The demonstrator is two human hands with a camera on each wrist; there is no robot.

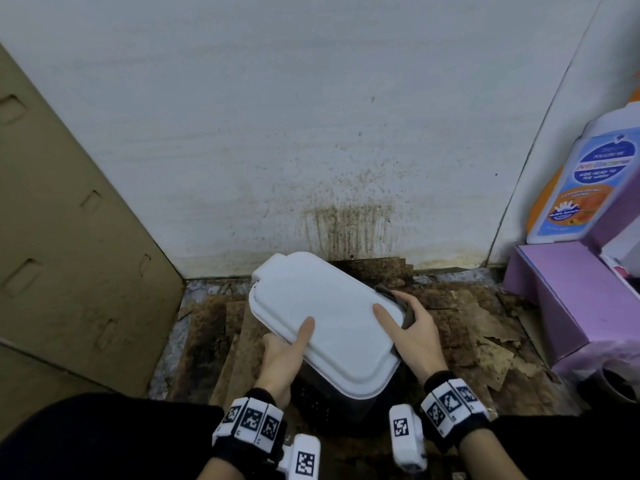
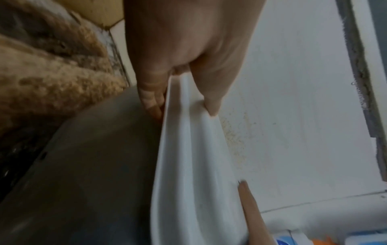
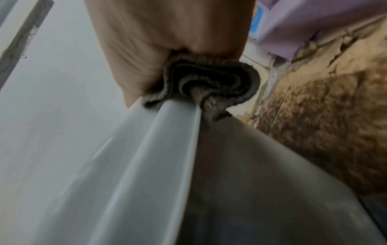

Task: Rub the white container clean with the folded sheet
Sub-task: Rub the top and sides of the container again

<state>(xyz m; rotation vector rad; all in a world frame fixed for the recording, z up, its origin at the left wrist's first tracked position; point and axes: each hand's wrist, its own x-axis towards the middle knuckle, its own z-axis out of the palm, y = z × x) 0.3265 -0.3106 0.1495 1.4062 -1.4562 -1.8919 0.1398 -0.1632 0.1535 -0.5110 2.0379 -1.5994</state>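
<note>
The white container (image 1: 325,320) has a flat white lid and a dark translucent body, and it is tilted above the stained floor. My left hand (image 1: 284,351) grips its near left edge, thumb on the lid and fingers underneath, as the left wrist view shows on the lid rim (image 2: 188,149). My right hand (image 1: 412,334) holds the dark grey folded sheet (image 1: 398,301) bunched against the container's right rim, thumb lying on the lid. In the right wrist view the folded sheet (image 3: 211,82) is pressed onto the lid's edge (image 3: 163,149).
A stained white wall (image 1: 311,133) stands just behind the container. Cardboard (image 1: 62,237) leans at the left. A purple box (image 1: 561,296) and a soap bottle (image 1: 588,181) stand at the right. Torn, soiled brown paper (image 1: 485,334) covers the floor.
</note>
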